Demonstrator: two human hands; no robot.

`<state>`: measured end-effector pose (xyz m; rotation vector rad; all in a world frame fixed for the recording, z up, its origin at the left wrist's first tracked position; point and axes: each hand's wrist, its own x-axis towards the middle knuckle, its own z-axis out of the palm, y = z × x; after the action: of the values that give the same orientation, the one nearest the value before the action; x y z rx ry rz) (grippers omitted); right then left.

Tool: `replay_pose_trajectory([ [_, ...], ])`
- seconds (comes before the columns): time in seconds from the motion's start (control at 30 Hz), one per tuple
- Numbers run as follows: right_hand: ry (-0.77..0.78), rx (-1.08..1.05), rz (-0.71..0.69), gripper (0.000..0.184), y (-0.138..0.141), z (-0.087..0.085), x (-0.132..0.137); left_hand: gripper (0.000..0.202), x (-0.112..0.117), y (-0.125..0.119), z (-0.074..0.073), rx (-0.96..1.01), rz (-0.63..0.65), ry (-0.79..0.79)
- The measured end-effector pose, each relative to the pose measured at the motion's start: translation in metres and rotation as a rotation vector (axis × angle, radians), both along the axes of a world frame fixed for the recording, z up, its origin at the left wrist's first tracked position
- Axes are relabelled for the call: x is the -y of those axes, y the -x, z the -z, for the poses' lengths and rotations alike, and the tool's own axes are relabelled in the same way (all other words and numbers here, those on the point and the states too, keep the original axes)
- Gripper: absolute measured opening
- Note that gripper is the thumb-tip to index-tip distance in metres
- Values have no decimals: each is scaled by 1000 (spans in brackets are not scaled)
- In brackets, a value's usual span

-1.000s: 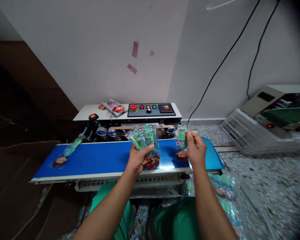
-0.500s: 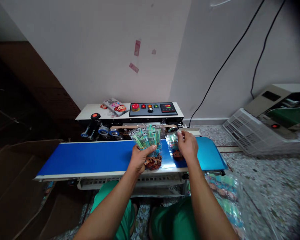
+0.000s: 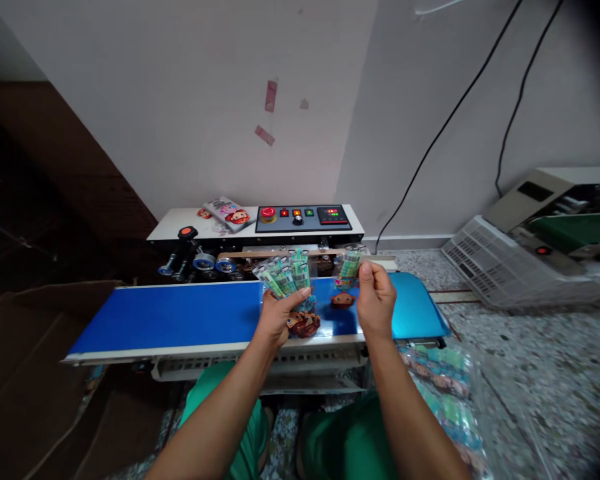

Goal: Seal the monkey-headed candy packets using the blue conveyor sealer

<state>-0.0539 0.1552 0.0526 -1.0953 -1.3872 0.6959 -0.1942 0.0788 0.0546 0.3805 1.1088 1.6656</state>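
My left hand (image 3: 279,316) is closed around a fanned bunch of clear plastic packets (image 3: 291,283), each with a green printed strip and a brown cartoon face low down. The thumb presses across the front of the bunch. To its right, my right hand (image 3: 376,300) pinches a single packet (image 3: 349,270) by its right edge, held up close to the sealing machine's band (image 3: 275,254). Beneath both hands runs the blue conveyor belt (image 3: 180,317). Behind it is the machine's control panel (image 3: 303,219) with a red stop button and a lit display.
A printed pouch (image 3: 230,213) lies on the machine's top. More packets (image 3: 445,393) are in clear plastic at lower right. A white plastic crate (image 3: 480,267) stands on the floor at right, beside another machine (image 3: 540,193). Cardboard (image 3: 25,373) is at lower left.
My right hand has turned and raised its packet toward the band, so the packet's green strip now faces me. My left hand keeps its bunch in nearly the same place.
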Motion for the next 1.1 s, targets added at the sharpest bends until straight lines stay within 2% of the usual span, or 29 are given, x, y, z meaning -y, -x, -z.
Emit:
replay_pose_trajectory([
  [0.17,96,403,206,38,-42,22,-36,39,0,4,3,-47,-1,15],
  [0.27,207,676,289,34,-54,34,-52,38,1,3,3,-45,38,-4],
  [0.4,312,813,270,34,-41,37,-57,33,2,1,2,-62,71,-27],
  [0.5,236,791,191,34,-23,37,-56,30,3,1,2,-66,111,-58],
  [0.63,44,663,134,36,-10,35,-49,31,3,1,1,-67,130,-69],
  [0.7,49,512,77,38,-7,31,-40,30,3,1,1,-66,120,-72],
  [0.77,136,268,-99,40,-2,24,-27,30,2,0,1,-67,128,-76],
  [0.87,271,-111,-477,36,12,14,-6,33,2,-2,1,-101,128,-65],
  [0.9,295,-214,-539,32,18,12,0,35,2,-3,2,-108,121,-60],
  [0.93,308,-304,-554,27,22,10,5,36,2,-5,2,-111,115,-58],
  [1.1,344,-592,-426,15,28,7,11,37,2,-12,4,-68,148,-82],
])
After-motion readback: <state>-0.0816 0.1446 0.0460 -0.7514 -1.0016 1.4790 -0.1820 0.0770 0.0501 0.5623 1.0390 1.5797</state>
